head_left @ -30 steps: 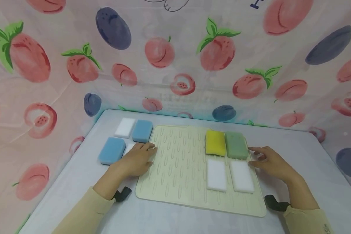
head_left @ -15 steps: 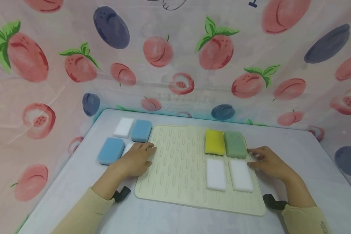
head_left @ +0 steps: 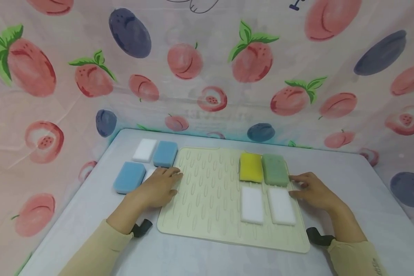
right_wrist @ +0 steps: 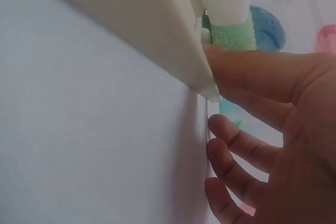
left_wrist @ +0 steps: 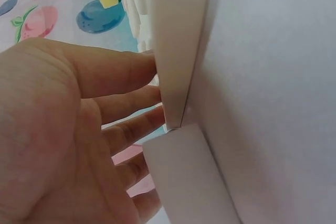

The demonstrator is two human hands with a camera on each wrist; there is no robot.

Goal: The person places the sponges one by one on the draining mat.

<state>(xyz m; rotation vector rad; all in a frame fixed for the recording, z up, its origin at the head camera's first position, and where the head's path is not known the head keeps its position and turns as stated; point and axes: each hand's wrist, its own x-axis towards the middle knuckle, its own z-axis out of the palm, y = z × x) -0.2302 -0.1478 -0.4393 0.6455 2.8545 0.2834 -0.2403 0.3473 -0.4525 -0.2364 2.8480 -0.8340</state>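
Observation:
A cream ridged mat (head_left: 207, 184) lies on the white table between both hands. My left hand (head_left: 158, 188) rests at its left edge, with the thumb and fingertips touching the rim in the left wrist view. My right hand (head_left: 315, 191) touches the right edge with thumb and forefinger; its other fingers hang loosely in the right wrist view. On the mat's right part sit a yellow sponge (head_left: 251, 167), a green sponge (head_left: 275, 170) and two white sponges, one nearer the middle (head_left: 252, 205) and one nearer the edge (head_left: 281, 206).
Left of the mat lie a white sponge (head_left: 145, 150), a blue sponge (head_left: 165, 153) and a second blue sponge (head_left: 129, 177). Another white sponge (head_left: 149, 173) is mostly hidden behind my left hand. A fruit-print cloth (head_left: 210, 69) hangs behind the white table (head_left: 207, 260).
The whole head view shifts slightly to the left. Both hands stay at the mat's edges, and the sponges keep their places on and beside it.

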